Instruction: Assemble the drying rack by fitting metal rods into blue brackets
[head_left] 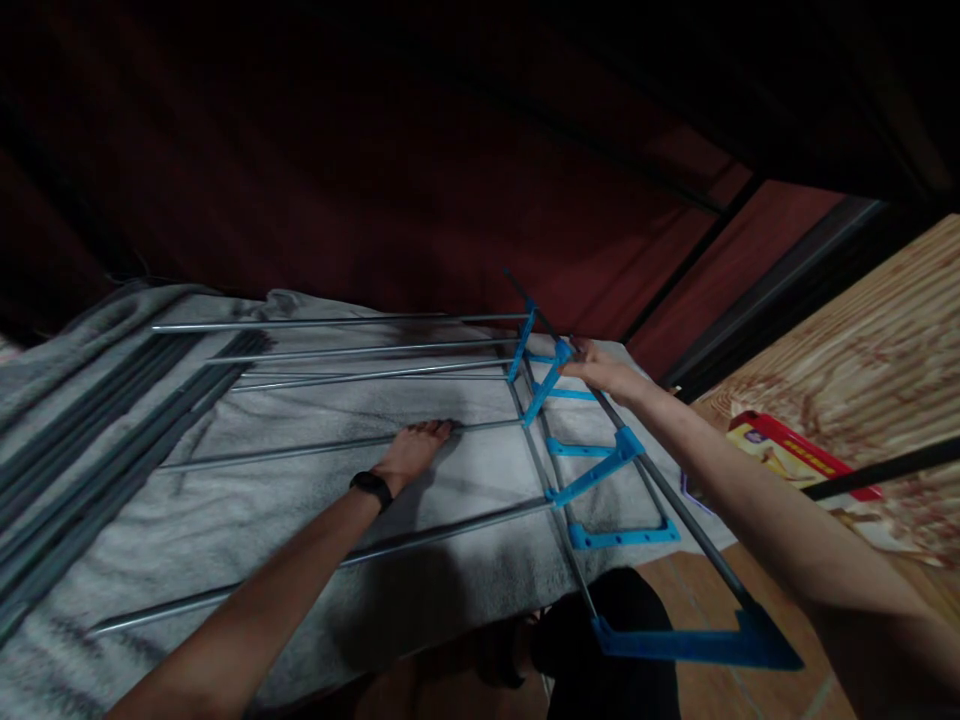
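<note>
A frame of grey metal tubes and blue plastic brackets lies partly on a grey blanket [315,520]. My left hand [421,442], a black band on its wrist, is closed over a thin metal tube [300,450] that runs into the frame. My right hand [600,368] grips the upper end of a blue bracket [545,390], where a long grey tube [694,520] passes through. Closer to me, other blue brackets [600,470] join the tubes, and the nearest bracket [690,648] hangs past the blanket's edge. Several tubes stick out leftward from the brackets.
Bundles of grey tubes [97,470] lie on the blanket at the left. Behind stands a dark red panel [390,210]. At right, a red and yellow package [795,450] lies by a wood-patterned surface [877,350]. My dark-clothed knee [607,640] is below, above a tiled floor [720,610].
</note>
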